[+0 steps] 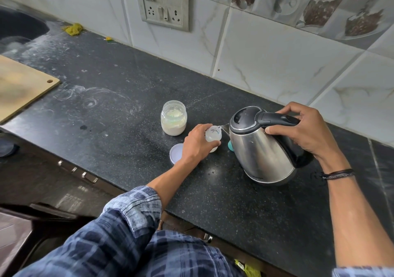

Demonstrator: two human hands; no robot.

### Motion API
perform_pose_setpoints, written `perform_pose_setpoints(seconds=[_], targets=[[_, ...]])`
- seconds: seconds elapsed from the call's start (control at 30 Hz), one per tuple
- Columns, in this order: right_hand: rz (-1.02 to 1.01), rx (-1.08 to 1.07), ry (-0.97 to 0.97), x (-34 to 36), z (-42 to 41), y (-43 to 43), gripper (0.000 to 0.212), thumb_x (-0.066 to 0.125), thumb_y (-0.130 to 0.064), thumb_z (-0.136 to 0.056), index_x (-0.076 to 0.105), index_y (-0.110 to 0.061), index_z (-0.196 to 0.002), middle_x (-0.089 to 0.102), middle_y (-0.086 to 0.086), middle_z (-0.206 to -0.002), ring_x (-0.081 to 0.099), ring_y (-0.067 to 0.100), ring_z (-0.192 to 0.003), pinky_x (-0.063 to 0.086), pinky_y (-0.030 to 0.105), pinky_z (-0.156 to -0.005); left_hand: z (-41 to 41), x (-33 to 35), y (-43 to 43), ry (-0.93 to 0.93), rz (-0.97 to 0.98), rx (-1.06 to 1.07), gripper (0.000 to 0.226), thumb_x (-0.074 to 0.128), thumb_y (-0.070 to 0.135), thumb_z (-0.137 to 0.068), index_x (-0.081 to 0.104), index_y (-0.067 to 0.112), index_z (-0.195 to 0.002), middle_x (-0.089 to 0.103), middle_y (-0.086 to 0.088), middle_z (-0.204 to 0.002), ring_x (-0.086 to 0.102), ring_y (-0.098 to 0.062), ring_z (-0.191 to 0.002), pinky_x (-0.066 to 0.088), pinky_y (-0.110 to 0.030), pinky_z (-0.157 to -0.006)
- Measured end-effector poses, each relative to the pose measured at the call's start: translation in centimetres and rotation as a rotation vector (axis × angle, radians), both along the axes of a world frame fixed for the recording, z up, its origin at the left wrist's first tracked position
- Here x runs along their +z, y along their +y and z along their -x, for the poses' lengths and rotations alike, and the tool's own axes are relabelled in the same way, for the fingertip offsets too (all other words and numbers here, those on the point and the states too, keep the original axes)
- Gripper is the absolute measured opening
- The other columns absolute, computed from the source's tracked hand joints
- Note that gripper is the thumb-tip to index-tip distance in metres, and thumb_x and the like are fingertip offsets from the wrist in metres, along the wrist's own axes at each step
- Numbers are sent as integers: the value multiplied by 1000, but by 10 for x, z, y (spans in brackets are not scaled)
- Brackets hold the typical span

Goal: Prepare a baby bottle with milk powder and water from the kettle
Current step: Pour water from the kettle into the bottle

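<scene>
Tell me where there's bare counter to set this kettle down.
Widest bare counter lies between the cutting board and the milk powder jar. A second patch sits at the near edge, in front of the kettle. Crowded: jar, white lid, baby bottle and a teal piece cluster by the spout.

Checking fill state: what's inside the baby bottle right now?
A thin water stream from the kettle spout enters the open mouth of the baby bottle. Its base looks whitish. The left hand wraps the wall, so the fill level is hidden.
</scene>
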State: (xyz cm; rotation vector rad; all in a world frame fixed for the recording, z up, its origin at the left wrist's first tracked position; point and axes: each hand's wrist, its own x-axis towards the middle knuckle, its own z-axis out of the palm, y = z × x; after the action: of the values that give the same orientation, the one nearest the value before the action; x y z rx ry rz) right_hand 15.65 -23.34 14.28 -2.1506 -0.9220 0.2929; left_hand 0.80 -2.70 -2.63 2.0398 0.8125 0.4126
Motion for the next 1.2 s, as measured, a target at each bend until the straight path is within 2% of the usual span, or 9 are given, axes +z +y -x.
perform_pose_setpoints(seconds=[0.3,0.67,0.83,0.93,1.07,1.13,1.2], targets=[[-1,4,5,1,2,1,54,89,-61,-48,72,-31,-89,77,-14,-93,70,12,-85,52,36,-77,0,-2,1,-12,-4,-2,63,86,41,-76,63,27,-134,63,10,-131,62,-15,-116,48,-39,-99],[-4,-5,12,1,-1,-1,54,90,-59,-48,72,-31,-90,77,-10,-90,72,18,-86,56,44,-83,0,-4,1,-13,-11,-5,62,86,42,-76,63,29,-132,64,11,-129,62,-13,-115,47,-35,-97],[-25,2,21,0,-1,-3,53,90,-59,-48,72,-31,-89,77,-12,-92,71,14,-85,53,38,-79,0,-4,1,-19,1,-8,63,86,43,-75,63,29,-132,64,11,-129,62,-13,-114,48,-36,-97],[-35,6,29,-1,-2,-5,54,90,-59,-48,72,-30,-90,77,-12,-92,70,10,-82,52,34,-75,1,-2,0,-30,30,-26,67,87,44,-73,63,30,-134,65,13,-127,63,-8,-109,43,-27,-91],[-53,9,39,-3,-4,-9,54,91,-57,-50,71,-28,-91,77,-11,-88,64,1,-67,46,30,-67,-1,4,-4,-72,56,-55,68,87,47,-72,65,31,-134,66,15,-126,60,1,-100,42,-22,-90],[-76,13,53,-3,-5,-13,54,92,-55,-51,71,-26,-92,76,-9,-86,59,-1,-57,42,24,-60,-3,8,-6,-88,60,-61,68,86,47,-71,65,32,-134,67,15,-126,58,3,-98,44,-23,-90],[-112,20,71,-3,-6,-17,53,92,-52,-52,71,-25,-92,76,-8,-84,57,-1,-52,41,13,-54,-5,12,-6,-96,60,-60,69,87,46,-71,64,31,-135,67,14,-127,58,3,-99,46,-23,-91]])
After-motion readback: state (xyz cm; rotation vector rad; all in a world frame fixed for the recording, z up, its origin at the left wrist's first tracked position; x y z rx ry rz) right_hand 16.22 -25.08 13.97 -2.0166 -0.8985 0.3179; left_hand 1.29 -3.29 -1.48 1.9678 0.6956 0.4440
